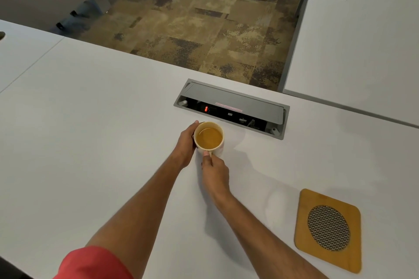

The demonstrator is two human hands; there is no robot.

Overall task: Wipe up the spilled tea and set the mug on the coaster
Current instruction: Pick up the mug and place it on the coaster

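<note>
While both hands close around it, a cream ceramic mug (209, 137) stands upright on a smooth, matte white tabletop (90, 120), just in front of a recessed grey metal power box (231, 108) with its lid raised and a small red switch lit inside. The left hand (186, 142) cups the mug's rounded left wall, fingers curled against it. The right hand (214, 171) pinches the handle on the near side, thumb on top. Amber tea fills the mug close to the rim, its surface glossy. Well apart from the mug, to the near right, lies a flat, square wooden coaster (328, 231) with rounded corners and a round insert of woven metal mesh at its centre. A red sleeve (95, 264) covers the left upper arm. Beyond the tabletop, mottled brown carpet (204, 18) shows.
</note>
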